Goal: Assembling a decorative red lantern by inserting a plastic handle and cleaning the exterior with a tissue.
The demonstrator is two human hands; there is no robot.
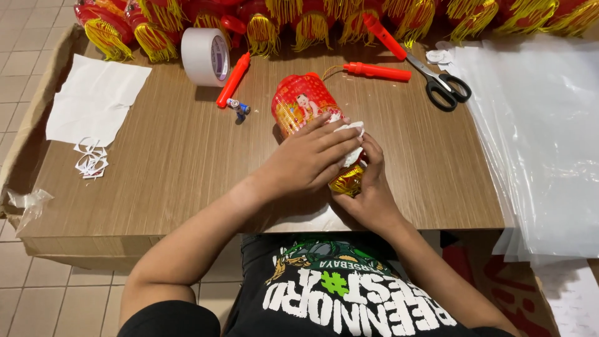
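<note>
A red and gold paper lantern (301, 103) lies on its side on the wooden table (175, 162), its gold end toward me. My left hand (309, 159) rests over the lantern's near end, fingers pressing a small white paper piece (351, 129) against it. My right hand (369, 184) grips the lantern's gold lower end from underneath and the right. A thin cord runs from the lantern's far end to a red stick handle (377, 72).
A roll of white tape (206, 56), a red stick (233, 80) and two small batteries (238, 107) lie at the back left. Scissors (440, 81) lie at the back right. Tasselled red lanterns (312, 22) line the far edge. White paper (93, 97) sits left, clear plastic sheets (536, 137) right.
</note>
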